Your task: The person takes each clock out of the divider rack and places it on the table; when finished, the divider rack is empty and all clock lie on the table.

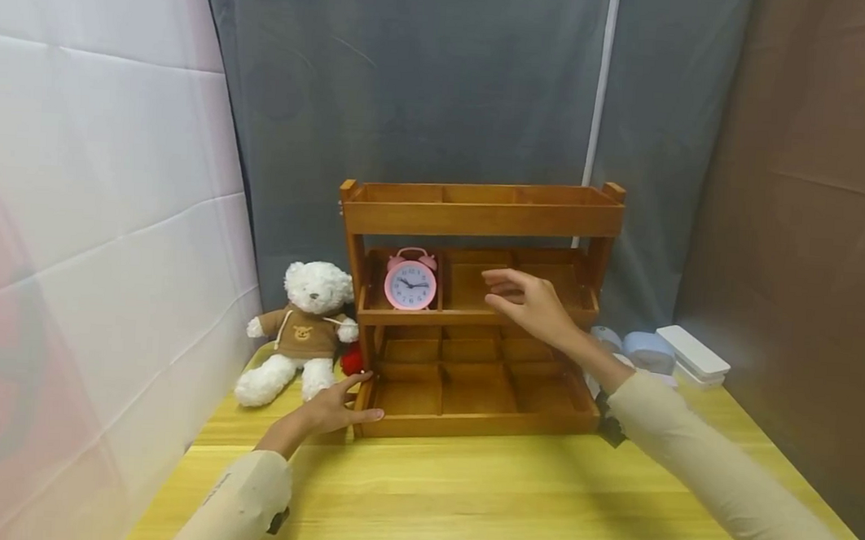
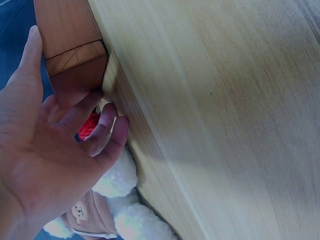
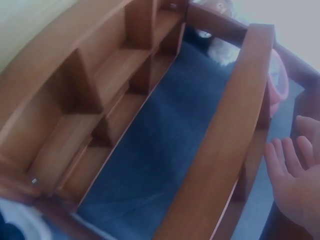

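Observation:
A brown wooden tiered shelf (image 1: 475, 429) with divided compartments stands on the table. My left hand (image 1: 328, 409) grips its lower front left corner, thumb along the front and fingers at the side; the left wrist view shows thumb and fingers either side of the wooden end (image 2: 77, 75). My right hand (image 1: 529, 304) is raised before the middle tier, fingers loosely bent and holding nothing. In the right wrist view this hand (image 3: 297, 185) hovers beside a tier's front board (image 3: 225, 130). A pink twin-bell alarm clock (image 1: 411, 284) stands upright in the middle tier's left compartment.
A white teddy bear (image 1: 305, 328) in a brown hoodie sits left of the shelf, with a red object (image 1: 352, 359) beside it. Right of the shelf are a light blue item (image 1: 648, 351) and white boxes (image 1: 692, 353). Curtains enclose the table (image 1: 450, 499).

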Available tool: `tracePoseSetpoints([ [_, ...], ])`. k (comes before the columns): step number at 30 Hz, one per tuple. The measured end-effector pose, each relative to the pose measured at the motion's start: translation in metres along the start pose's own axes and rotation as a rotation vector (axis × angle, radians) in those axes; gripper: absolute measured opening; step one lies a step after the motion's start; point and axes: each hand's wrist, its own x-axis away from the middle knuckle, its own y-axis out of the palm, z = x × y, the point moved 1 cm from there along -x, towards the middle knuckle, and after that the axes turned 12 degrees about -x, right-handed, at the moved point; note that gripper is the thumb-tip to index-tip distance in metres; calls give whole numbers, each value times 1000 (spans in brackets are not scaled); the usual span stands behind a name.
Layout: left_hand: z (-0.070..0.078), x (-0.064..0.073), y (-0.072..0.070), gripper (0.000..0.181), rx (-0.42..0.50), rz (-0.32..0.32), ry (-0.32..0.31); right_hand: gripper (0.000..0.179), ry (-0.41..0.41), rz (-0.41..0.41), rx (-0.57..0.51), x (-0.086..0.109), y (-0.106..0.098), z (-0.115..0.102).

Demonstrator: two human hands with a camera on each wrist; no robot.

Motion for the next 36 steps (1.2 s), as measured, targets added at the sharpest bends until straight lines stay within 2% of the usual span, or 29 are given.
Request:
tracePoseSetpoints([
  [12,2,-2,0,97,15,1,-5,42,3,5,20,-45,43,-2],
  [17,2,-2,0,96,17,2,-6,46,50,13,18,-61,59,-2],
  [21,0,-2,2,97,13,5,-6,50,101,-3,82,-71,71,-1],
  [27,-1,-1,2,97,9,13,-10,51,109,-46,161,-77,82,-3],
  [36,-3,0,1,98,9,15,-8,42,59,16,188,-73,85,3],
])
